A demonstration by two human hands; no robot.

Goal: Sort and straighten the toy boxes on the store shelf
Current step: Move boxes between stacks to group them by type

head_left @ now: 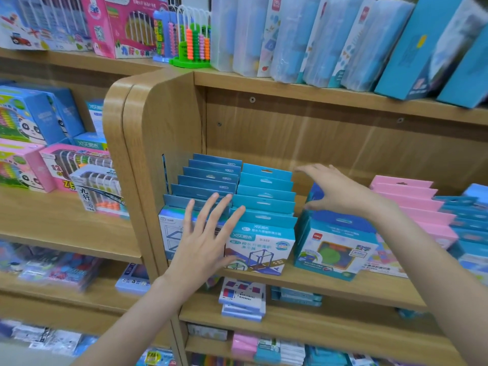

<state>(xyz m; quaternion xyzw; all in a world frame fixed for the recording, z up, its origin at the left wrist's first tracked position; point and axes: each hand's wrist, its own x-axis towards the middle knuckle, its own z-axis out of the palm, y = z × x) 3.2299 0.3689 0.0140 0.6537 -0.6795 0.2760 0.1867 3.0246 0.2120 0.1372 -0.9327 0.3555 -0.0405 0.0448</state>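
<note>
On the middle shelf (330,286) stand rows of toy boxes, front to back. The leftmost row of blue boxes (208,178) is partly covered by my left hand (206,241), which lies flat with fingers spread against its front box. Beside it stands a second row of light-blue boxes (264,196) with a cube-frame picture on the front box (260,247). My right hand (340,191) hovers open over the back of a third row, above a blue box with a green disc picture (335,249). Pink boxes (412,199) stand further right.
A rounded wooden side panel (148,154) walls the shelf on the left. The shelf above carries leaning blue packs (343,40) and a bead abacus (192,40). Left shelves hold pink and blue abacus boxes (76,165). Flat boxes (243,299) lie on the shelf below.
</note>
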